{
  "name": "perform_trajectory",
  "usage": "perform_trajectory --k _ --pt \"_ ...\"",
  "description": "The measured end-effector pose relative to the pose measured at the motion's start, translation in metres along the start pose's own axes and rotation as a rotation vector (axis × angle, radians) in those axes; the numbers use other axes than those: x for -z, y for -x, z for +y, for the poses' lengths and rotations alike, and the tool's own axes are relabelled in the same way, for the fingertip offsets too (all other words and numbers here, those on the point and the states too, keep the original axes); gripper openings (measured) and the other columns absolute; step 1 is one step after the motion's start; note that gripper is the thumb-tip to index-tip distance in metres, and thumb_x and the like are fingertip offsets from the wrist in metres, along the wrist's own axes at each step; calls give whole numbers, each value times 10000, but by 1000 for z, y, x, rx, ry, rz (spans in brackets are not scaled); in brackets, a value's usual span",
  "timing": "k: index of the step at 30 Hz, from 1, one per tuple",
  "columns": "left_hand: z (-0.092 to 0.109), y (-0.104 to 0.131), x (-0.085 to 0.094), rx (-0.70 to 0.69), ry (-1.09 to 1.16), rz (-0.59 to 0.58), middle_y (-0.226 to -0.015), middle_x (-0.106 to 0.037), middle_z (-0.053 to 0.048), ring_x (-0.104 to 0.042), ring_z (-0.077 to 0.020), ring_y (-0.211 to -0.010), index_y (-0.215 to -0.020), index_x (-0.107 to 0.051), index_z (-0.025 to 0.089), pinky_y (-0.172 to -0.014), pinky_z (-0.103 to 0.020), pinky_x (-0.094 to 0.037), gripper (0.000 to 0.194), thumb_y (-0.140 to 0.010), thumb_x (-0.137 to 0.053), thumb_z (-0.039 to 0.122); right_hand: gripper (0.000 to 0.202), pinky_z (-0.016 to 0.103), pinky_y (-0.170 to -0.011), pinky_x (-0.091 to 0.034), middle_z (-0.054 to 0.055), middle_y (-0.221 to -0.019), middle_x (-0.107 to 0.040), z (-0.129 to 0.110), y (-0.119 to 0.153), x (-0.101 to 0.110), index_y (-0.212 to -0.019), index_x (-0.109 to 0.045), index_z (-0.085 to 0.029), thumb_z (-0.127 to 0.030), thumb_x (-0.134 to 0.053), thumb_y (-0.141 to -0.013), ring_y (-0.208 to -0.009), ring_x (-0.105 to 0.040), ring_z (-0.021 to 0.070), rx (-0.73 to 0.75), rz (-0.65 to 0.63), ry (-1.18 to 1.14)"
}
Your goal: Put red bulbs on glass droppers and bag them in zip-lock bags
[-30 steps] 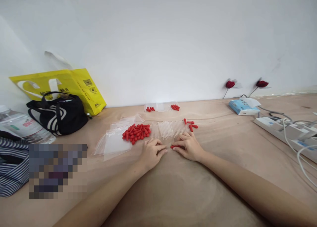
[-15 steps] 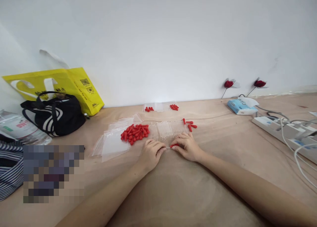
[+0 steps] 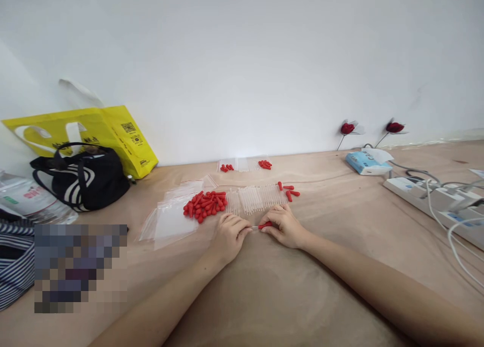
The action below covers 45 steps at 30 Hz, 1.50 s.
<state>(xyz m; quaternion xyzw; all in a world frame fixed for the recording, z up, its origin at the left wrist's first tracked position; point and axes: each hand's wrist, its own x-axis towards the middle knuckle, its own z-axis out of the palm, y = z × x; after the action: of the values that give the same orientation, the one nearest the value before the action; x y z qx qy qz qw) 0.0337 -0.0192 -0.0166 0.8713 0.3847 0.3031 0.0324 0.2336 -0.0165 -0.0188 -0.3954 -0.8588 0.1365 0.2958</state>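
Observation:
My left hand [image 3: 230, 237] pinches a thin clear dropper tube [image 3: 255, 228] whose bare stretch shows between my hands. In the fingers of my right hand [image 3: 286, 228] is a red rubber dropper bulb [image 3: 264, 225], in line with the tube and meeting its end. How deep the tube sits in the bulb cannot be made out. Just beyond my hands lies a row of clear tubes [image 3: 259, 197]. A heap of red bulbs [image 3: 206, 206] is left of that row, partly on flat clear zip bags [image 3: 172, 228]. Several loose red bulbs [image 3: 290, 193] lie at its right end.
Against the wall lie clear bags [image 3: 242, 164] with red bulbs in them. A yellow bag [image 3: 132, 158] and a black bag [image 3: 102, 185] stand left. To the right are a tissue pack [image 3: 363, 166] and a power strip [image 3: 401, 189] with cables.
The view has shifted slightly. Both hands keep their grip in nearly the same place, and a little more of the red bulb shows between the right fingers.

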Motion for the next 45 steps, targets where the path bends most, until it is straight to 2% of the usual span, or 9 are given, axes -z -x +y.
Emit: perform_trajectory --k 5,9,14,19,24,35,40,45 --pt "-1 1 -1 -44 -52 18 -686 -629 11 -552 -141 -699 -756 -610 200 -836 -351 -328 151 -834 -482 212 114 318 -750 -263 2 -824 -649 1 -1 -2 -880 -613 -236 -258 -525 -811 -829 -511 150 30 -2 35" --pt "-1 3 -2 -55 -47 21 -677 -629 11 -552 -137 -682 -746 -614 200 -834 -348 -336 149 -829 -490 208 129 324 -754 -259 -1 -796 -657 1 -1 -2 -841 -630 -237 -269 -507 -825 -833 -516 147 55 -15 45" --pt "-2 3 -3 -10 19 7 -678 -642 13 -559 -132 -666 -742 -619 193 -786 -328 -355 134 -817 -510 209 137 338 -771 -247 -1 -815 -665 2 -3 -1 -829 -643 -238 -268 -509 -824 -843 -522 149 61 -11 0" --pt "-1 4 -3 33 36 23 -676 -658 31 -572 -128 -655 -721 -617 202 -853 -372 -300 106 -795 -541 203 117 355 -797 -223 -5 -802 -669 5 -4 -4 -848 -658 -260 -262 -552 -799 -837 -527 149 85 16 -53" --pt "-1 4 -3 42 33 16 -670 -656 28 -573 -129 -658 -731 -623 210 -857 -381 -296 114 -798 -531 212 140 361 -800 -216 4 -789 -669 7 -4 -7 -871 -661 -275 -288 -536 -811 -835 -531 153 124 47 -9" --pt "5 2 -1 -90 -123 57 -626 -598 6 -534 -140 -666 -753 -635 212 -876 -393 -290 192 -837 -462 213 148 332 -795 -232 -15 -722 -649 -2 -4 -6 -739 -621 -215 -308 -529 -807 -742 -547 123 60 51 1" --pt "3 1 -1 -25 -14 62 -618 -613 18 -547 -125 -628 -741 -632 203 -847 -382 -303 159 -822 -497 231 179 327 -780 -240 -18 -671 -637 2 -2 -11 -736 -633 -221 -366 -545 -793 -700 -544 118 38 145 -25" --pt "3 1 -2 -5 4 54 -629 -627 10 -551 -129 -639 -740 -637 209 -858 -382 -299 199 -836 -470 262 172 334 -780 -238 -6 -716 -657 2 -2 -13 -758 -643 -230 -348 -528 -808 -733 -553 126 74 149 22"
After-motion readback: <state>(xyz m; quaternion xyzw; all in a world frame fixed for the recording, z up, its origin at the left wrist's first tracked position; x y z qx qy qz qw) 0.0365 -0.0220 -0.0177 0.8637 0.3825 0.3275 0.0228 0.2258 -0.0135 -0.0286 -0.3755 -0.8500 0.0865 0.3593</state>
